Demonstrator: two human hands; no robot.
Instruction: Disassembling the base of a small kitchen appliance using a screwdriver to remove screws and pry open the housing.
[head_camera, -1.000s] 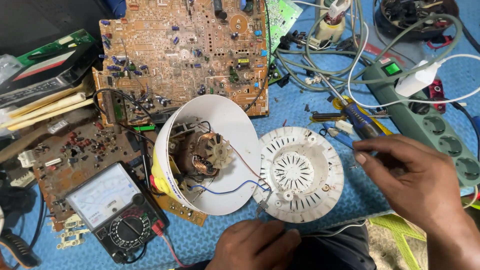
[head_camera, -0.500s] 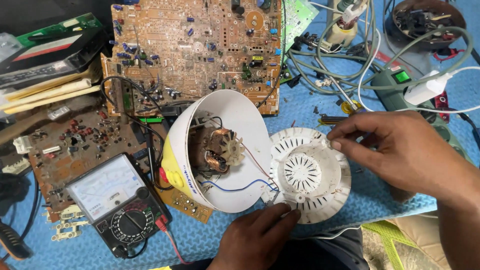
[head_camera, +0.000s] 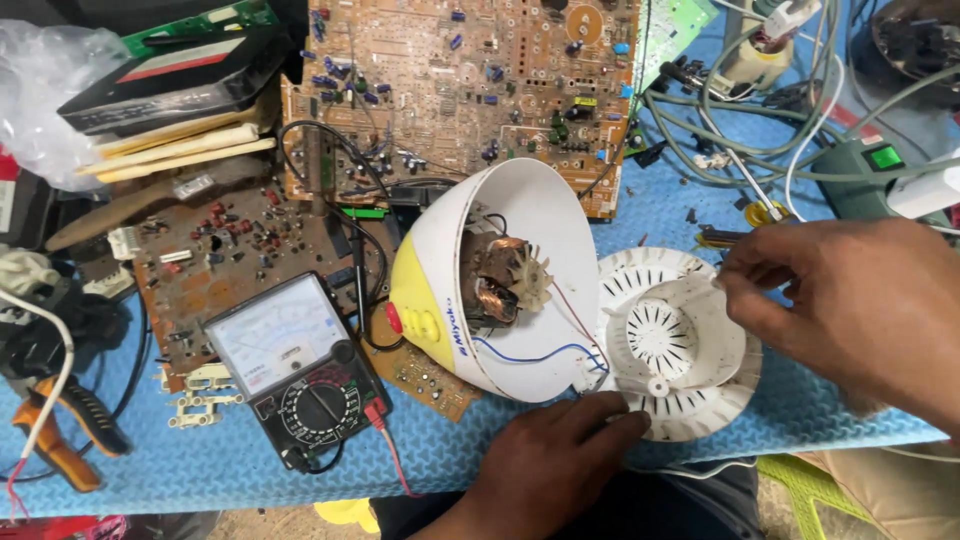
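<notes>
Blue bench (head_camera: 200, 465), cluttered with electronics. Centre: white-and-yellow appliance housing (head_camera: 500, 280) lying on its side, open end facing right, copper-wound motor (head_camera: 500, 285) with small fan visible inside. Red and blue wires run from it to the round white vented base (head_camera: 675, 345), which lies flat just right of the housing, touching it.

Left hand (head_camera: 555, 450) at near edge, fingers resting on the base's near-left rim, partly curled, not clenched. Right hand (head_camera: 850, 300) comes in from the right, fingertips pinching the base's far-right rim.

Left of the housing: analog multimeter (head_camera: 295, 370) with red probe lead, brown circuit board (head_camera: 225, 250) under it. Far centre: large brown circuit board (head_camera: 460, 80). Far right: tangle of grey cables (head_camera: 760, 130), green power strip (head_camera: 880, 170). Near left: orange-handled pliers (head_camera: 60, 430).
</notes>
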